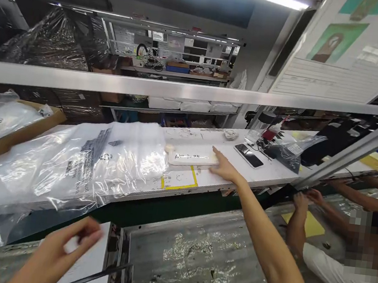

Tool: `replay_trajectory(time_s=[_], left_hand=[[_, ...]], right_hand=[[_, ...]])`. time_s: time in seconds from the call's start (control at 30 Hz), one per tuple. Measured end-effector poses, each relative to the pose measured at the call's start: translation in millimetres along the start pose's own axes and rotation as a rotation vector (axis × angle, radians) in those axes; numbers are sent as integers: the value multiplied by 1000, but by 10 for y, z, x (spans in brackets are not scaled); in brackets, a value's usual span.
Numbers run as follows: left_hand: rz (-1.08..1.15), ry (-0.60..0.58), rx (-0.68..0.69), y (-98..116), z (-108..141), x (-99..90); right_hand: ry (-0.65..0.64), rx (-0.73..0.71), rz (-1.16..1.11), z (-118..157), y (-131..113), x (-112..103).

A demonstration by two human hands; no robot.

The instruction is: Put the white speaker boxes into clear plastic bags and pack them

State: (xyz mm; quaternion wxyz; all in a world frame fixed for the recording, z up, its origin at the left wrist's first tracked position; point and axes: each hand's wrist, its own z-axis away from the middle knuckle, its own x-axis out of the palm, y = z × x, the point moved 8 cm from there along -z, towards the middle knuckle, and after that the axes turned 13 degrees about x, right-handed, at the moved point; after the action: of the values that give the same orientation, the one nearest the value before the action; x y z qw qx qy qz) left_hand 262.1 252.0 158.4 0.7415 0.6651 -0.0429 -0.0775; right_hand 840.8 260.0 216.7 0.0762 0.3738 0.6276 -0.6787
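My right hand (224,166) reaches over the white bench, its thumb and fingers closed about the right end of a long white block (190,157). Dark handwriting runs along the block's upper face, and a rounded knob shows at its left end. Under and in front of it is a yellow tape outline (179,187) on the bench. My left hand (67,248) is low on the left, above white papers (87,257) by the conveyor. Its fingers are loosely curled with a gap to the thumb, blurred by motion, and I see nothing in them.
Clear plastic bags with white sheets (104,158) cover the bench's left part, beside a cardboard box (13,136). A phone (248,155) and a jar (259,127) stand to the right. The grey conveyor (192,252) runs in front. A co-worker's hands (306,199) work at right.
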Motion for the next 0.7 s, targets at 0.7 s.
replay_trajectory(time_s=[0.7], left_hand=[[-1236,-1313,1054,1000,-1408,4255]], right_hand=[[239,341,-869,1672,539,839]])
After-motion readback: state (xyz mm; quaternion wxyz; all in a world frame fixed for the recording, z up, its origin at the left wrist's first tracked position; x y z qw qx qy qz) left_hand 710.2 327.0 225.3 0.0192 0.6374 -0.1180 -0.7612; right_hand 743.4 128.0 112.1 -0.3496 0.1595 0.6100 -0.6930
